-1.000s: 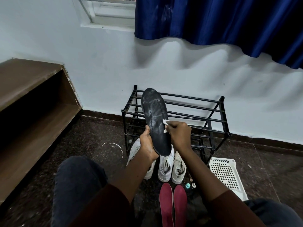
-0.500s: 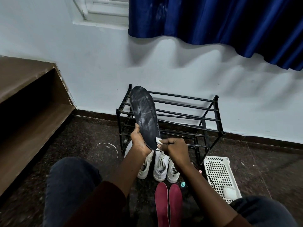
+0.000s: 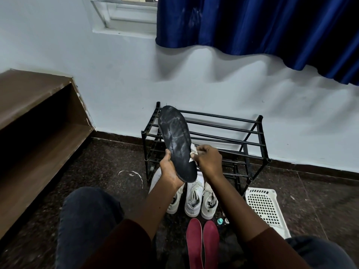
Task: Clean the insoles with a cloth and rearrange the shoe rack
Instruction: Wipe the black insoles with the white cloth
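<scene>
My left hand (image 3: 170,168) holds a black insole (image 3: 176,140) upright by its heel end, in front of the black metal shoe rack (image 3: 252,133). Pale wipe streaks show on the insole's surface. My right hand (image 3: 208,162) grips a small white cloth (image 3: 193,152) and presses it against the insole's right edge, about midway up. Two red insoles (image 3: 202,243) lie side by side on the floor between my knees. Three white sneakers (image 3: 194,199) stand on the floor just in front of the rack.
A white perforated plastic basket (image 3: 266,206) lies on the floor at the right of the rack. A brown wooden shelf unit (image 3: 38,121) runs along the left. A blue curtain (image 3: 262,26) hangs above. Small bottles (image 3: 220,220) sit beside the sneakers. The floor is dark speckled stone.
My right hand with the cloth slid down to the insole's heel, then came back up to its middle. The left hand kept its hold on the insole.
</scene>
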`<state>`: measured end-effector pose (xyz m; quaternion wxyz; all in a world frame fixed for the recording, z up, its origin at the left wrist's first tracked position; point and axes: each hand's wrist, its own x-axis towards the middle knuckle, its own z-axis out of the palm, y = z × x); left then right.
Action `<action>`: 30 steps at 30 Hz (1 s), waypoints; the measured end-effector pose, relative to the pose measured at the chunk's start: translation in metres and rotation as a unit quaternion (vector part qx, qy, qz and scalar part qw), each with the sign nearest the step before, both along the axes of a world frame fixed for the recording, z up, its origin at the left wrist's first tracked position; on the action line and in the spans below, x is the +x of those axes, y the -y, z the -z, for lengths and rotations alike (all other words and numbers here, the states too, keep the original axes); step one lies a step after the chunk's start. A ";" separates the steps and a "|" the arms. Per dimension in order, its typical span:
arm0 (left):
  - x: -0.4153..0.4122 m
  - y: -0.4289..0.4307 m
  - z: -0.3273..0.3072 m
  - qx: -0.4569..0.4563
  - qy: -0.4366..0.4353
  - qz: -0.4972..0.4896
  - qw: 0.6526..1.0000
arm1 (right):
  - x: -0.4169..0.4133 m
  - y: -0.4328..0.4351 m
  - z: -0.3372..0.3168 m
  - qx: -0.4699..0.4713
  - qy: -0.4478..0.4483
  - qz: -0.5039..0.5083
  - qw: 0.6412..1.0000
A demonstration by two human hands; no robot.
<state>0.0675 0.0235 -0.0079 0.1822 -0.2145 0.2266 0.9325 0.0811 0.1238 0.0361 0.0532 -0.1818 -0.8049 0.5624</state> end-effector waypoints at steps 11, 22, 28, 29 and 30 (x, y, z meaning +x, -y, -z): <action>-0.002 -0.006 0.006 0.017 -0.002 -0.016 1.000 | 0.035 -0.015 0.000 0.039 0.121 -0.056 0.990; 0.003 -0.005 0.005 0.062 -0.085 0.054 0.993 | 0.035 -0.020 -0.032 0.313 -0.093 -0.146 0.934; 0.005 -0.007 0.006 0.048 -0.097 0.094 0.990 | 0.041 0.006 -0.012 0.446 -0.095 -0.246 0.855; 0.004 -0.004 0.007 0.056 -0.098 0.084 0.990 | 0.044 0.007 -0.010 0.441 -0.105 -0.255 0.854; 0.003 -0.003 0.006 0.064 -0.096 0.074 0.991 | 0.047 0.008 -0.006 0.432 -0.108 -0.266 0.855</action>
